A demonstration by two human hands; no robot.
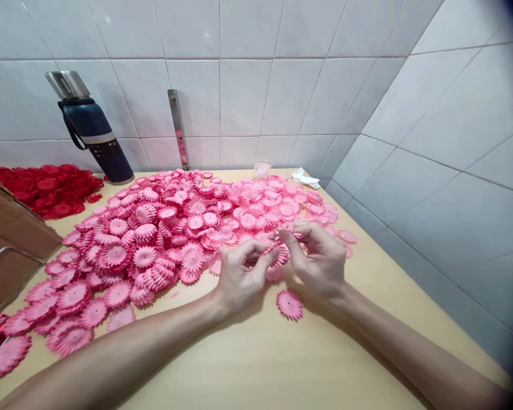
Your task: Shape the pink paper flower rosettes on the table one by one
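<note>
My left hand point(244, 274) and my right hand point(320, 261) meet just in front of a large heap of pink scalloped flower pieces point(192, 222). Between their fingertips is a pink flower piece point(281, 255) with a fringed edge, partly covered by the fingers. Thumb and fingers of the left hand pinch its near left side. The right thumb and forefinger close on its upper side. Below the hands, a single darker-edged flower piece point(289, 304) with a small centre hole lies flat on the tabletop point(239, 359).
A dark blue flask point(96, 128) stands at the back left beside a red pile of similar pieces point(47, 188). A cardboard box point(12, 245) borders the left side. Along the back are a clear plastic cup point(262, 168) and a crumpled white tissue point(305, 177). Tiled walls enclose the back and right.
</note>
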